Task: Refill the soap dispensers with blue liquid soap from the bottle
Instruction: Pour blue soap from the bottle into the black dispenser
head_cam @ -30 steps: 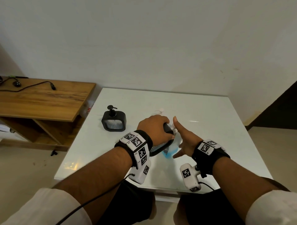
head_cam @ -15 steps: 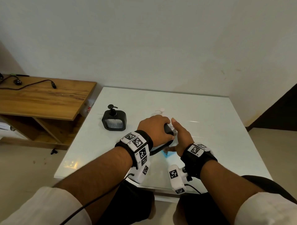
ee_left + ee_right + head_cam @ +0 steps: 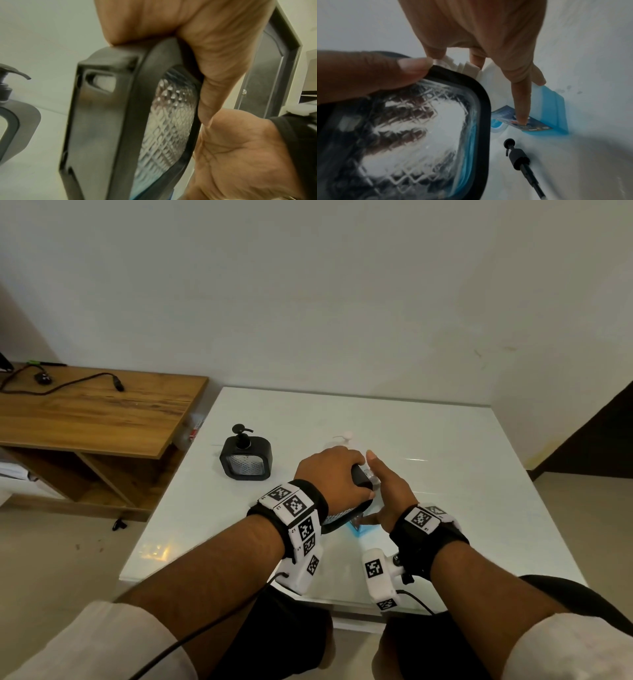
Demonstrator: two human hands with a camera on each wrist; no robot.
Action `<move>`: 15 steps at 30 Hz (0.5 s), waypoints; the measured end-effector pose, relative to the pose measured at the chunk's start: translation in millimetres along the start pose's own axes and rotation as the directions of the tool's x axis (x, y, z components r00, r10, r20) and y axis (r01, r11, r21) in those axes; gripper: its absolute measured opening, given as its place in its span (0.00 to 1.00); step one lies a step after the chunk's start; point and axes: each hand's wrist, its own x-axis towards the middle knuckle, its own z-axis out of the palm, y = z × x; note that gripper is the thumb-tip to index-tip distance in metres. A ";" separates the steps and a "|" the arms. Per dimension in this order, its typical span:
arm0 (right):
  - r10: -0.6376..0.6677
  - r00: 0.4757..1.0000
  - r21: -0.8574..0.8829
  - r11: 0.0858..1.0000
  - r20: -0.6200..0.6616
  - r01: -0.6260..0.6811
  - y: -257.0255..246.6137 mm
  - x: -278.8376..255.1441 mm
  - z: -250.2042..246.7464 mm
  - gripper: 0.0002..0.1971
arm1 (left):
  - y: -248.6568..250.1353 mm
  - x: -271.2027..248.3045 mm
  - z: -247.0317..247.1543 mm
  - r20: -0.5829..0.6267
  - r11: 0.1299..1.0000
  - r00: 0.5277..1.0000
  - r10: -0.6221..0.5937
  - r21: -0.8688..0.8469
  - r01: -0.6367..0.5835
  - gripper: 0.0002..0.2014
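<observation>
- A square black-framed soap dispenser with a clear diamond-patterned window (image 3: 344,513) is gripped from above by the left hand (image 3: 330,474), thumb and fingers curled round its top edge; it is held tilted over the white glossy table (image 3: 445,474).
- A thin pool of blue soap is seen along the lower edge of its window in the right wrist view, so little appears to have gone in.
- The translucent plastic bottle of blue liquid soap (image 3: 551,105) is reached for by the right hand (image 3: 394,494): the fingers are spread over its shoulder, one fingertip (image 3: 521,119) pressed on the label. Whether a full grip is closed cannot be told.
- The removed black pump with its tube (image 3: 519,159) lies on the table beside the bottle.
- A second, matching black dispenser with its pump fitted (image 3: 246,457) stands well apart to the left, apparently still to be dealt with.
- For this step, the bottle should be firmly grasped before lifting, the dispenser brought upright, and the spout aligned over the opening so that nothing is spilled.
</observation>
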 end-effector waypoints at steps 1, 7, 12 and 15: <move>0.017 1.000 0.014 1.000 0.025 -0.017 -1.4 -0.7 -0.5 0.23 | -0.6 -0.2 0.2 0.000 1.000 1.000 -0.004 0.004 0.004 0.22; -0.003 1.000 -0.003 1.000 0.009 0.003 -3.0 -0.3 -2.5 0.20 | -1.6 0.6 0.2 -0.007 1.000 1.000 -0.008 -0.002 0.008 0.22; -0.027 0.997 -0.086 0.996 -0.069 0.021 -0.8 -2.3 -0.8 0.22 | 0.3 0.8 0.6 -0.006 1.000 1.000 -0.001 0.005 0.002 0.22; 0.001 1.000 -0.056 0.998 -0.015 -0.001 -4.6 -6.5 -1.5 0.21 | -1.6 -0.2 -0.1 0.000 1.000 1.000 -0.005 0.007 0.005 0.23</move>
